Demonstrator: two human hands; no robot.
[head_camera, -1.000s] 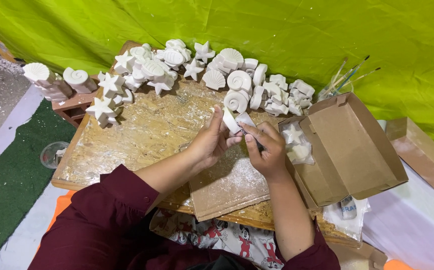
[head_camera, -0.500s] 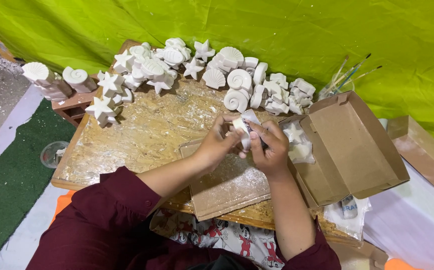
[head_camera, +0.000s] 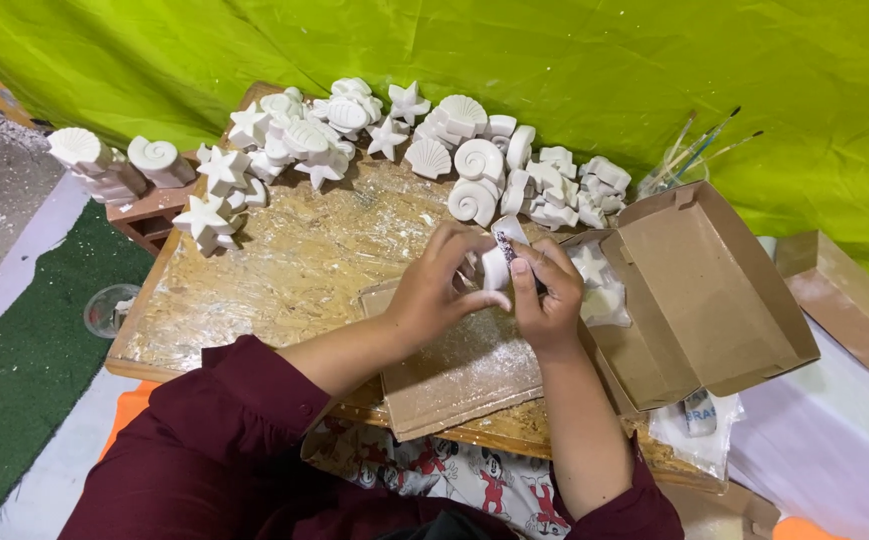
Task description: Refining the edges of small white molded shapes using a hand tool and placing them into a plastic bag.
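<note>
Place: a small craft workshop.
Work surface: chipboard table dusted white.
Stock: many white plaster shells and stars.
Tools: paintbrushes.
Backdrop: green cloth.

Plaster shapes line the board's far edge; an open box sits right, brushes seemingly behind it.

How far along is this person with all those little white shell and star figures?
Looks done: a few white pieces lie in the open cardboard box. In hand: the left hand and right hand hold one white piece above a dusty cardboard sheet. Left: many shell and star casts crowd the wooden board.
</note>
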